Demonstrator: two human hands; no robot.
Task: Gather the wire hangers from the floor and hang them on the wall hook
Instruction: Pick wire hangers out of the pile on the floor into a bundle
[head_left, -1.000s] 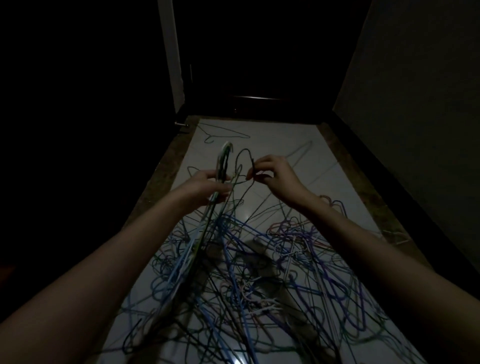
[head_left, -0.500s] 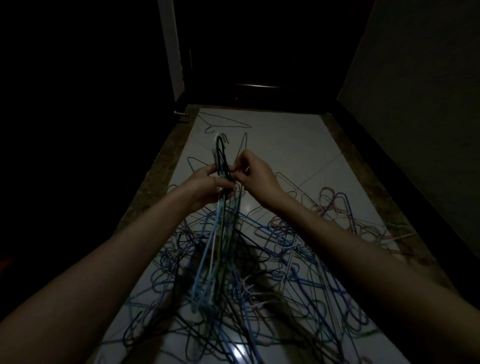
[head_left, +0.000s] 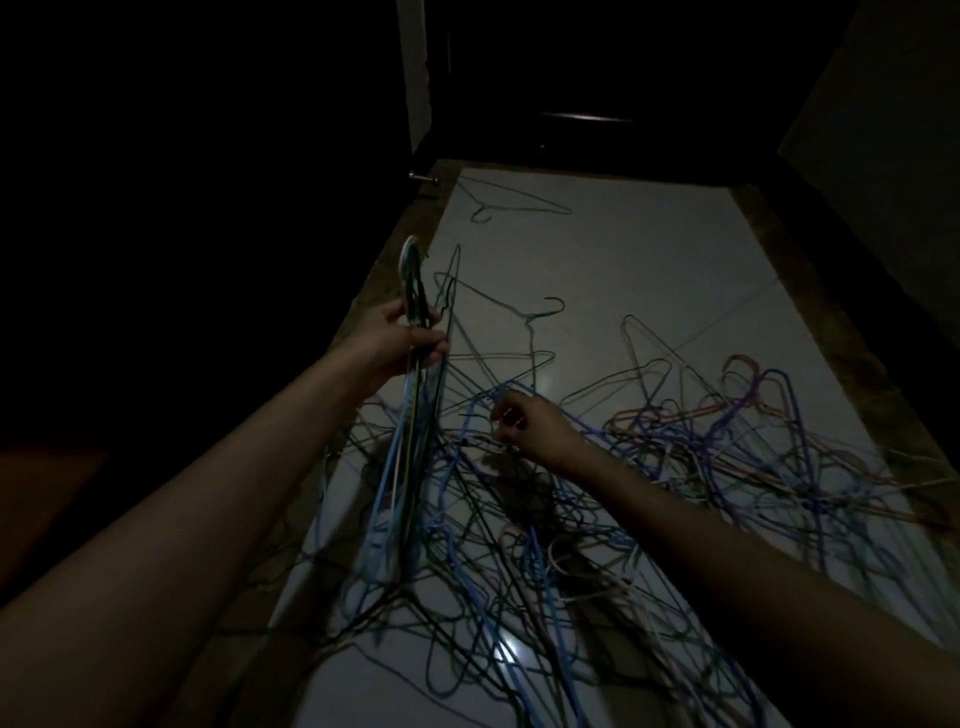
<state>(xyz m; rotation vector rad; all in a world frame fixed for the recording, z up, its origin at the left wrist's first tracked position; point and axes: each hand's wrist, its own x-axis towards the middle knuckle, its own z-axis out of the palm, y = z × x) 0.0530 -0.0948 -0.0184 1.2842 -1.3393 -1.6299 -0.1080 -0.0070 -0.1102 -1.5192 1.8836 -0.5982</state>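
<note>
The room is very dim. A pale, glossy tiled floor runs away from the viewer, catching small glints of light, with a thin grout line crossing it on the right. Brown stone border strips edge it on both sides. On the right rises a plain grey wall above a dark skirting. At the far end stands a dark door, with a pale door frame to its left.

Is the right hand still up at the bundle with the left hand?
No, the right hand has dropped to the hanger pile on the floor, while the left hand alone grips the bundle of hangers.
</note>
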